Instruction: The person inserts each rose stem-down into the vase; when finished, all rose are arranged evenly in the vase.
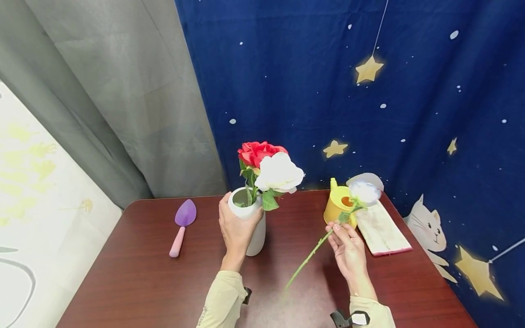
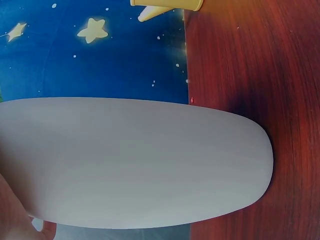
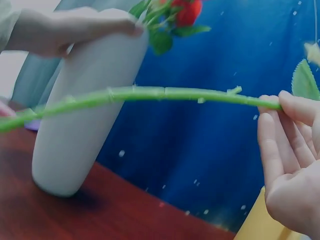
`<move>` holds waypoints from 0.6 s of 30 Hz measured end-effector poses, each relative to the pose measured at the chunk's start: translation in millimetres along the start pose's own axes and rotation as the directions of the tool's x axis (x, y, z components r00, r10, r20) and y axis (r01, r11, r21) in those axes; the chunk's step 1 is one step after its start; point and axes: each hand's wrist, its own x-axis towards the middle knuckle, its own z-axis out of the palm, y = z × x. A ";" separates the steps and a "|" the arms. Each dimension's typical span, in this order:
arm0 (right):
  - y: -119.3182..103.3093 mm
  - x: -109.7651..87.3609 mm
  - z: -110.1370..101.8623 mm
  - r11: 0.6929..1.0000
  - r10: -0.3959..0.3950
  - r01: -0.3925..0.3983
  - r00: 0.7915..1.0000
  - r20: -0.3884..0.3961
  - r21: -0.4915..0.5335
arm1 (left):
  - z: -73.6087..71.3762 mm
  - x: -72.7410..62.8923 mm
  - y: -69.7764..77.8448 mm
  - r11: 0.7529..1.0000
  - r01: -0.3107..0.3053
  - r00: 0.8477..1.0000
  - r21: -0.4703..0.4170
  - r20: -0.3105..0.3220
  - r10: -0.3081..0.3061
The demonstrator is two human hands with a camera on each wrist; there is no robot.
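Note:
My left hand [image 1: 239, 226] grips the neck of a white vase [image 1: 257, 238], which stands upright on the table. In the vase are a red rose [image 1: 260, 153] and a white flower [image 1: 280, 173], both leaning right over the rim. To the right, my right hand [image 1: 348, 248] pinches the green stem [image 3: 165, 94] of a second white flower [image 1: 364, 193] between thumb and fingers, just below its leaf. That flower's head points up and right, and the stem slants down left toward the table's middle. The left wrist view is mostly filled by the vase's side.
Behind the right hand stands a yellow watering can [image 1: 337, 205], beside a pale cloth [image 1: 383, 226] with a red edge. A trowel [image 1: 186, 214] with a purple blade and pink handle lies left of the vase. Curtains hang behind the brown table [image 1: 143, 273].

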 end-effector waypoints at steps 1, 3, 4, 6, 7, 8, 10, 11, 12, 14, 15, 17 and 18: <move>-3.1 -0.1 2.0 0.999 -0.018 0.018 1.000 0.003 0.035 | -0.2 0.2 0.2 1.000 0.001 1.000 0.000 0.000 -0.001; -9.2 -0.1 6.9 0.993 -0.052 0.051 0.999 0.003 0.102 | -0.5 0.3 0.0 1.000 0.000 1.000 0.000 0.000 0.000; -12.4 0.1 9.4 0.988 -0.067 0.065 0.998 0.004 0.139 | -0.4 0.2 -0.1 1.000 0.001 1.000 0.000 0.002 -0.001; -18.4 0.7 14.1 0.975 -0.095 0.091 0.995 0.009 0.205 | -0.3 0.1 -0.3 1.000 0.005 1.000 0.002 0.002 -0.005; -21.3 1.2 16.7 0.968 -0.109 0.105 0.994 0.009 0.229 | -0.3 0.1 -0.3 1.000 0.005 1.000 0.003 0.002 -0.005; -24.0 1.5 19.3 0.960 -0.122 0.116 0.992 0.008 0.255 | -0.3 0.2 -0.2 1.000 0.003 1.000 0.003 0.002 -0.003; -29.0 2.5 24.1 0.945 -0.147 0.141 0.989 -0.002 0.296 | -0.5 0.4 0.0 1.000 0.004 1.000 0.003 0.004 -0.004; -31.4 3.0 26.2 0.934 -0.155 0.149 0.988 -0.006 0.324 | -0.6 0.5 0.2 1.000 0.005 1.000 0.001 0.006 -0.005; -33.6 3.4 28.3 0.927 -0.163 0.159 0.986 -0.018 0.339 | -0.7 0.6 0.4 1.000 0.006 1.000 -0.002 0.007 -0.006; -37.5 4.1 32.2 0.914 -0.172 0.177 0.984 -0.045 0.365 | -1.0 0.6 0.6 1.000 0.009 1.000 -0.005 0.010 -0.009; -39.3 4.5 34.0 0.908 -0.175 0.184 0.983 -0.057 0.376 | -0.9 0.6 0.5 1.000 0.011 1.000 -0.005 0.011 -0.011; -42.2 5.4 37.4 0.897 -0.174 0.193 0.981 -0.083 0.398 | -0.8 0.7 0.5 1.000 0.012 1.000 -0.008 0.013 -0.012; -43.3 5.9 39.1 0.896 -0.172 0.199 0.980 -0.101 0.398 | -0.8 0.8 0.5 1.000 0.012 1.000 -0.010 0.013 -0.012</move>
